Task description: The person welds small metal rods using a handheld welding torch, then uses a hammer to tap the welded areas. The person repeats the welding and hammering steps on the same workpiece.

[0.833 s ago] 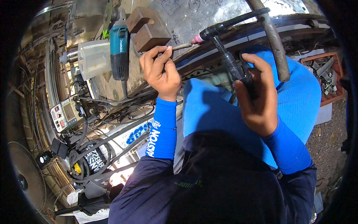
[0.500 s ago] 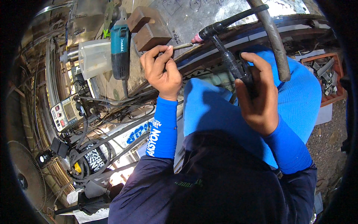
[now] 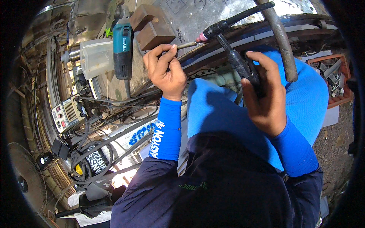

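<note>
Little has moved since before: right hand (image 3: 266,97) still clenched on the welding torch (image 3: 237,57), left hand (image 3: 165,70) pinching the filler rod (image 3: 187,45) at the nozzle. Judged mid-weld; next calls for steady rod feed along the curved rail (image 3: 243,36).

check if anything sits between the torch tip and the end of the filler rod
Nothing visible does. The welding torch, held in the right hand, has its pinkish nozzle right at the end of the thin filler rod pinched in the left hand. The brown blocks lie off to the left.
</note>
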Motion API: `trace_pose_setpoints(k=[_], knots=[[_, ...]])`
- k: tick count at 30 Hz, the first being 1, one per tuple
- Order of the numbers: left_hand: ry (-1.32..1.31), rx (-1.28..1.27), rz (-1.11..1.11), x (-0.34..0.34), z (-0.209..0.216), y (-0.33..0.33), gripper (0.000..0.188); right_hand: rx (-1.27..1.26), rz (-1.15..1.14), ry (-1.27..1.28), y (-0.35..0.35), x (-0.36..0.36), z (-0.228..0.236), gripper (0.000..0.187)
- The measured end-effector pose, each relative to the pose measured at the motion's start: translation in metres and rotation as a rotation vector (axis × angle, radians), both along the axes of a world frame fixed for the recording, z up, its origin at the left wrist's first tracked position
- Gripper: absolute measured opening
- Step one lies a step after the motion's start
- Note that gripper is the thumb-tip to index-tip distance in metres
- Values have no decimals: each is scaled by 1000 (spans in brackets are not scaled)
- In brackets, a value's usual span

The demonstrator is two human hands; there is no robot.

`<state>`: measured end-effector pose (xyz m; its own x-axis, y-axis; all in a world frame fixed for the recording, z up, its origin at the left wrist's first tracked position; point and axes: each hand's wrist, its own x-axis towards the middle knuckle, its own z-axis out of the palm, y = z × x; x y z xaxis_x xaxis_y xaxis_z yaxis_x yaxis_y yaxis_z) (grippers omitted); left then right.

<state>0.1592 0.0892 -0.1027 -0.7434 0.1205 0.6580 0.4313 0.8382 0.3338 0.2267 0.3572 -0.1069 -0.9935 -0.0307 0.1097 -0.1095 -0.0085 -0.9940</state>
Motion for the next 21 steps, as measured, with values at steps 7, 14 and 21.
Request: trace_pose_setpoints(k=[7,14,21], knots=[[12,2,-7,-1,-6,-5,25,20,-14,28,2,-1,-3,54],[1,20,7,0,-4,-2,25,-43,2,-28,3,0,-2,53],[-13,30,10,1,-3,-2,25,-119,53,-91,3,1,-4,55]])
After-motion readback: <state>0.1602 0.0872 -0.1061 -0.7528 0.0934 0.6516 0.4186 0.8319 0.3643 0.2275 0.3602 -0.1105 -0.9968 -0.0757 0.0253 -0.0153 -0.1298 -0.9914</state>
